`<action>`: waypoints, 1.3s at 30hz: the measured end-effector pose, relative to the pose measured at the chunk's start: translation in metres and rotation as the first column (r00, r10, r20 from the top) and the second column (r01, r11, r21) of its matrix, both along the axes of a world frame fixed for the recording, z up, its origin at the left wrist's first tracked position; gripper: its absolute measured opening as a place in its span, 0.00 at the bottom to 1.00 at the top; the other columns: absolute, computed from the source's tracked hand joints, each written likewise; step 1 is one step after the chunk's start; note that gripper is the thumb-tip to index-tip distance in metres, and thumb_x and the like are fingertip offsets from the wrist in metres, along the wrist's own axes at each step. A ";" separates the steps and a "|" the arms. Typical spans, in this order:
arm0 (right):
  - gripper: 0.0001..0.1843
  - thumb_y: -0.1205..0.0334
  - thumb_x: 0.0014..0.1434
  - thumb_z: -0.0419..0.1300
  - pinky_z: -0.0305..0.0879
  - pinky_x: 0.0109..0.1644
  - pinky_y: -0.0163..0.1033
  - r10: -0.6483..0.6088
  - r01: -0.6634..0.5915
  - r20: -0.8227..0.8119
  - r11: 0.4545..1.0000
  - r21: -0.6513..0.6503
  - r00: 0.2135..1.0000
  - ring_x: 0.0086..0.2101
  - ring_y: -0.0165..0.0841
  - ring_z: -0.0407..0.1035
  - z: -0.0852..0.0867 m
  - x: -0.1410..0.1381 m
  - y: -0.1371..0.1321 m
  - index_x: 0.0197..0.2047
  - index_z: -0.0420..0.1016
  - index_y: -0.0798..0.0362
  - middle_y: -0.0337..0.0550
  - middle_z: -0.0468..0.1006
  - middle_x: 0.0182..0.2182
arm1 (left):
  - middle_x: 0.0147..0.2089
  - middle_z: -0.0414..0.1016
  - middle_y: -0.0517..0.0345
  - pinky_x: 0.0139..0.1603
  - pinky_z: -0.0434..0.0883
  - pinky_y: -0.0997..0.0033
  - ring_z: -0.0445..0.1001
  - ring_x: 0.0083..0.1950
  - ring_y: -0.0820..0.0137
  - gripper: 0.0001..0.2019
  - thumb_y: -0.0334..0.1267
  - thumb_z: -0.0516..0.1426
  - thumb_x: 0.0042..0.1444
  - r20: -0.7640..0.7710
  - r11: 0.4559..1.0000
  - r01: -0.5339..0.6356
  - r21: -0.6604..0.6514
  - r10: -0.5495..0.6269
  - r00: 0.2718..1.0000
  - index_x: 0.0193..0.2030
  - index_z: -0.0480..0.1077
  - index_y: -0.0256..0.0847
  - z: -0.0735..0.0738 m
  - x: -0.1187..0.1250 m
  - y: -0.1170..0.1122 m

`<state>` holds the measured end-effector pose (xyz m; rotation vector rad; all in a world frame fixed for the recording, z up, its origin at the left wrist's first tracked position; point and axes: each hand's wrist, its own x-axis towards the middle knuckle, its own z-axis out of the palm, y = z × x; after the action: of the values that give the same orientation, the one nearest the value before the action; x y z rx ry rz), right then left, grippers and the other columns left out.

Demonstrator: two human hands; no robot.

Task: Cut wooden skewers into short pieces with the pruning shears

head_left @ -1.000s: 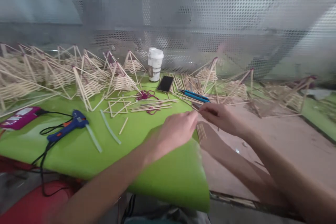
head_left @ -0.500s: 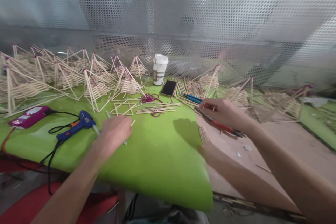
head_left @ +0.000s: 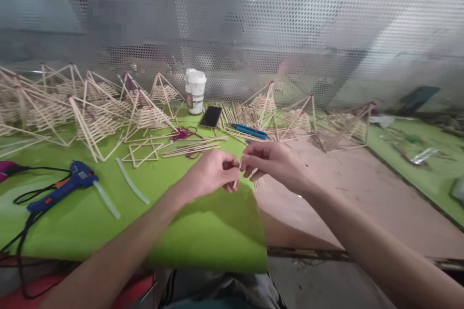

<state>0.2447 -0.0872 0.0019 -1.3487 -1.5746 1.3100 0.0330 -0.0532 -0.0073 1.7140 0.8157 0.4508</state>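
My left hand point(head_left: 215, 171) is closed, pinching a short wooden stick point(head_left: 235, 183) whose lower end shows below the fingers. Right beside it, fingertips almost touching, my right hand point(head_left: 273, 161) is curled in a pinch; whatever lies in it is too small or hidden to make out. Both hands are over the edge where the green covering point(head_left: 217, 241) meets the bare board point(head_left: 362, 203). Several short sticks point(head_left: 258, 182) lie just under the right hand. Left of the hands are a flat stick frame point(head_left: 143, 153) and loose sticks point(head_left: 195, 147).
A blue glue gun point(head_left: 78, 181) and a clear glue stick point(head_left: 132, 183) lie on the left. Several stick pyramids point(head_left: 96, 125) line the back. A paper cup point(head_left: 195, 91), a phone point(head_left: 210, 116), blue pens point(head_left: 250, 131) and purple string point(head_left: 184, 133) are beyond the hands.
My left hand has moved right and my right hand has come left, away from the blue pens, so they meet. The red-handled tool is out of sight now. The view has swung right.
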 end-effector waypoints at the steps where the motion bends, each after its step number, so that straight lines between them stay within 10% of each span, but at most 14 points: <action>1: 0.20 0.45 0.56 0.74 0.79 0.38 0.37 -0.045 0.045 -0.021 0.999 0.006 0.999 0.33 0.33 0.80 -0.001 0.001 0.000 0.36 0.79 0.53 0.44 0.84 0.31 | 0.26 0.81 0.58 0.30 0.77 0.73 0.80 0.27 0.72 0.08 0.28 0.56 0.58 0.027 0.999 -0.009 0.034 0.008 1.000 0.29 0.73 0.39 0.000 0.011 0.001; 6: 0.19 0.48 0.51 0.77 0.75 0.31 0.34 -0.226 0.227 -0.015 0.973 0.045 0.974 0.27 0.31 0.75 0.005 0.033 0.007 0.31 0.78 0.53 0.41 0.80 0.25 | 0.33 0.83 0.56 0.35 0.77 0.66 0.82 0.33 0.66 0.06 0.36 0.59 0.63 -0.019 0.943 0.015 0.332 -0.009 1.000 0.35 0.75 0.40 -0.012 0.048 0.008; 10: 0.09 0.59 0.55 0.72 0.70 0.26 0.35 -0.255 0.240 0.234 0.966 0.094 0.938 0.24 0.33 0.74 0.003 0.062 0.018 0.32 0.78 0.53 0.43 0.81 0.24 | 0.57 0.81 0.42 0.54 0.78 0.50 0.80 0.56 0.51 0.22 0.44 0.67 0.59 -0.211 0.767 0.139 0.626 -0.005 0.977 0.57 0.74 0.37 -0.038 0.066 0.009; 17: 0.07 0.74 0.55 0.63 0.66 0.23 0.34 -0.212 0.221 0.447 0.975 0.032 0.869 0.21 0.32 0.73 -0.042 0.067 0.034 0.30 0.75 0.52 0.38 0.78 0.20 | 0.66 0.75 0.35 0.64 0.72 0.44 0.75 0.64 0.46 0.33 0.43 0.66 0.60 -0.302 0.695 0.222 0.684 -0.007 0.953 0.69 0.65 0.33 -0.065 0.073 0.010; 25: 0.07 0.61 0.59 0.71 0.75 0.30 0.33 -0.183 0.170 0.185 0.982 0.086 0.965 0.27 0.32 0.79 -0.010 0.044 0.038 0.35 0.78 0.53 0.43 0.84 0.27 | 0.57 0.82 0.43 0.49 0.78 0.59 0.82 0.52 0.58 0.19 0.47 0.60 0.68 -0.101 0.867 -0.059 0.494 0.125 0.987 0.57 0.74 0.35 -0.024 0.050 0.026; 32: 0.12 0.54 0.66 0.69 0.77 0.35 0.37 -0.137 0.054 0.161 0.898 0.436 0.977 0.29 0.32 0.79 0.012 -0.024 0.068 0.42 0.76 0.54 0.43 0.84 0.30 | 0.37 0.86 0.52 0.39 0.78 0.67 0.85 0.37 0.64 0.10 0.37 0.57 0.69 -0.021 0.943 -0.054 0.329 0.064 0.998 0.39 0.79 0.39 0.003 -0.019 0.068; 35: 0.08 0.60 0.72 0.62 0.73 0.38 0.37 -0.190 -0.112 0.520 0.862 0.494 0.833 0.33 0.33 0.78 -0.003 -0.043 0.088 0.50 0.75 0.55 0.45 0.84 0.35 | 0.39 0.86 0.51 0.37 0.79 0.66 0.85 0.37 0.63 0.06 0.38 0.60 0.67 0.196 0.883 -0.389 0.262 0.346 0.918 0.44 0.78 0.40 -0.004 -0.044 0.078; 39: 0.04 0.70 0.68 0.64 0.70 0.45 0.38 -0.108 -0.383 0.799 0.834 0.396 0.592 0.43 0.38 0.77 -0.037 -0.060 0.101 0.45 0.80 0.55 0.51 0.82 0.47 | 0.43 0.86 0.49 0.48 0.80 0.63 0.85 0.43 0.65 0.06 0.36 0.60 0.68 0.472 0.704 -0.703 -0.098 0.655 0.590 0.40 0.76 0.38 -0.015 -0.061 0.085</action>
<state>0.1849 0.0135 -0.0356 -1.5196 -2.4653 0.1665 -0.0278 0.0319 -0.0222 1.2144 1.0740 1.4152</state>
